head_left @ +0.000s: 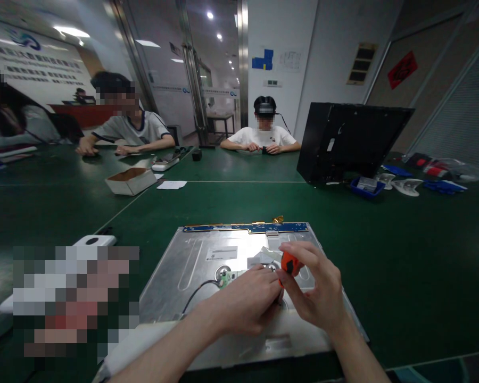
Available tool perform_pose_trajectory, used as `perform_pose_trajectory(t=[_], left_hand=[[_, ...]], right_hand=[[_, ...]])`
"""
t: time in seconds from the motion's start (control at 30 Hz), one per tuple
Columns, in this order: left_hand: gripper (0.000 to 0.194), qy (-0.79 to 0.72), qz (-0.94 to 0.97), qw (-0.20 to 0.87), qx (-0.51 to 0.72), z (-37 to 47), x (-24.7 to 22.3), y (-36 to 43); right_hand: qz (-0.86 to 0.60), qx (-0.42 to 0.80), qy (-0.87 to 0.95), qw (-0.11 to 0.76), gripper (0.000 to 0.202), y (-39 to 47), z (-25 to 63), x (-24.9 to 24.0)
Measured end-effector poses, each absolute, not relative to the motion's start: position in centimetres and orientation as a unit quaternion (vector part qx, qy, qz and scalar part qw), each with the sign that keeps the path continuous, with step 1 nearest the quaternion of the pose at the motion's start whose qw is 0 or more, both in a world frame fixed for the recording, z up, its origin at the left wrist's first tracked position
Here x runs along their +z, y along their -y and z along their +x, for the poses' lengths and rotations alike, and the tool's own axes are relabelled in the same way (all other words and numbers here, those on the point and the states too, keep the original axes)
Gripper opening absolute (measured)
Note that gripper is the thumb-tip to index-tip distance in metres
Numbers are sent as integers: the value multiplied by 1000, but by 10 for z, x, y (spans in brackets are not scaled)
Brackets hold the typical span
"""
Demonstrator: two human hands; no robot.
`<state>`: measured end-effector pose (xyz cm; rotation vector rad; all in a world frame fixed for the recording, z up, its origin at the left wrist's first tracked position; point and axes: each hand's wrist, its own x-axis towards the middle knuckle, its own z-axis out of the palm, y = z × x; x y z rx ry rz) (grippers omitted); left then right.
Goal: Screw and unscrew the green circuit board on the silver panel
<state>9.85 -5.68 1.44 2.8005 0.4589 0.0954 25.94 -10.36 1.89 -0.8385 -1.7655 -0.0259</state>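
A flat silver display panel point(191, 250) lies back side up on the green table in front of me, with a narrow blue circuit board point(245, 229) along its far edge. My right hand point(323, 290) pinches the orange and black handle of a screwdriver point(289, 263) between thumb and fingers, above the panel's right half. Close beside it, my left hand point(249, 298) rests low over the panel with curled fingers; what they hold, if anything, is hidden. A small green circuit board point(227, 277) with a black cable point(197, 291) shows partly behind that hand.
At the back right stands a black monitor housing point(355, 138), with a blue tray point(367, 187) at its foot. An open white box point(131, 182) and a paper sheet point(171, 185) lie left of centre. Other people sit across the table and at the left. A blurred patch covers the near left.
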Motion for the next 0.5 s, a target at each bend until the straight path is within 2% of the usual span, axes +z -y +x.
perform_pose_trajectory(t=[0.5], left_hand=[[7,-169,974,152,28,99,16,57]], right_hand=[[-350,11,758,551,49,107,261,22]])
